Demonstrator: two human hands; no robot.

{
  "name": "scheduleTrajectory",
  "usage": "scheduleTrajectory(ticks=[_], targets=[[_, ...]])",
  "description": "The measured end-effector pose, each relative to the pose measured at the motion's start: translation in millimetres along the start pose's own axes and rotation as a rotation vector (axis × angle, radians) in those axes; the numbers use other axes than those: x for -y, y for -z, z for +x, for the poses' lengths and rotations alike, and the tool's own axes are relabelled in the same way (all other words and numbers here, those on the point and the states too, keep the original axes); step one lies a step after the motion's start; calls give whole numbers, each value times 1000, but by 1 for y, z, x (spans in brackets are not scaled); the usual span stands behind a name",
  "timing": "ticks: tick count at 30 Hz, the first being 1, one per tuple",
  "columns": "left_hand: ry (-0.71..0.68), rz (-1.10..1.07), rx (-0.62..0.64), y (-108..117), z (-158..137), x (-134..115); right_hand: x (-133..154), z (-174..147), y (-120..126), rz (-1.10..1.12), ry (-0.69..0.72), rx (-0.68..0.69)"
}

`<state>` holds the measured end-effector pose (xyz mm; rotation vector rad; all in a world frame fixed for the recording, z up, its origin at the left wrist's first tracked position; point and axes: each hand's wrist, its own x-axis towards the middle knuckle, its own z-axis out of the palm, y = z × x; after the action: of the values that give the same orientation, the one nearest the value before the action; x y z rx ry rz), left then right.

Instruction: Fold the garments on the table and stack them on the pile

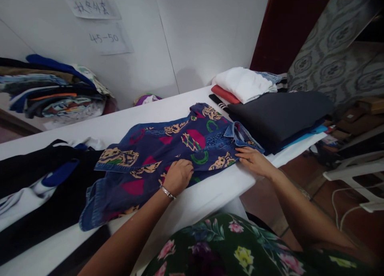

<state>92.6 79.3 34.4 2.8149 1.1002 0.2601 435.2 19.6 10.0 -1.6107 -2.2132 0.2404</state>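
A patterned denim shirt (168, 148), dark blue with magenta, green and tan prints, lies across the white table. Its collar (235, 134) points right and its hem is at the left. My left hand (179, 176), with a bracelet on the wrist, is closed on the fabric near the shirt's front edge, fingers curled and tips partly hidden. Beside the collar, my right hand (253, 161) rests on the shirt's near shoulder with its fingers stretched out.
Dark folded clothes (279, 116) are stacked at the right, with a white folded garment (244, 84) behind them. Black and white clothes (60, 184) lie at the left of the white table (222, 184). Another clothes pile (54, 88) stands back left. A white plastic chair (357, 178) is at right.
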Motion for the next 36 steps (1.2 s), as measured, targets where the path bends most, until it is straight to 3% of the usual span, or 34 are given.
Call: scheduleTrajectory(ticks=[7,13,19,23,28,36], targets=[[-48,84,-116,-10,-7,5,4,0,-12,-127,-39,-149],[-64,101,-87,-28,-24,12,6,-10,-22,-330,-36,-89],[-35,127,-3,-29,-29,12,32,-6,-23,-424,-84,-107],[1,128,-12,-31,-30,10,44,2,-33,-393,1,-51],[97,126,-35,-30,-32,8,32,8,-45,-306,31,38],[156,-96,-23,-14,-37,4,27,-1,-42,-101,72,44]])
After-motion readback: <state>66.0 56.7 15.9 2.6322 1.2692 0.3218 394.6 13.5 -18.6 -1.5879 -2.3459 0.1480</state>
